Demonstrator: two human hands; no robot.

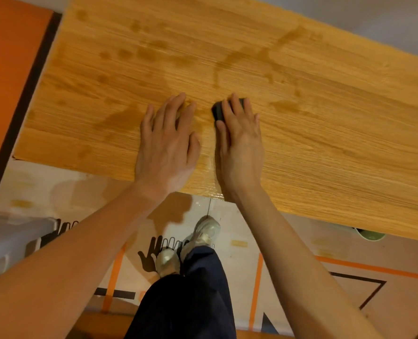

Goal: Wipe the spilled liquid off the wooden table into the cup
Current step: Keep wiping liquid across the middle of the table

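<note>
head view looks straight down on the wooden bench, which fills the upper part and runs at a slant from upper left to lower right. dark wet patches of spilled liquid lie scattered over it: a broad patch just left of the left hand, a branching streak further back, a smaller blot to the right of the right hand, and small spots along the far left. below the bench edge is a pale floor mat with orange and black lines. the person's legs in dark trousers and pale shoes stand on it. an orange panel sits at the left. the left hand lies flat on the bench, palm down, its grip spread with straight fingers, holding nothing. the right hand rests just beside it, fingers straight and pressed down on a small black wiper, which shows at the fingertips and touches the bench. the green cup peeps out from under the near bench edge at the lower right, well apart from both hands; only part of its rim shows.
</note>
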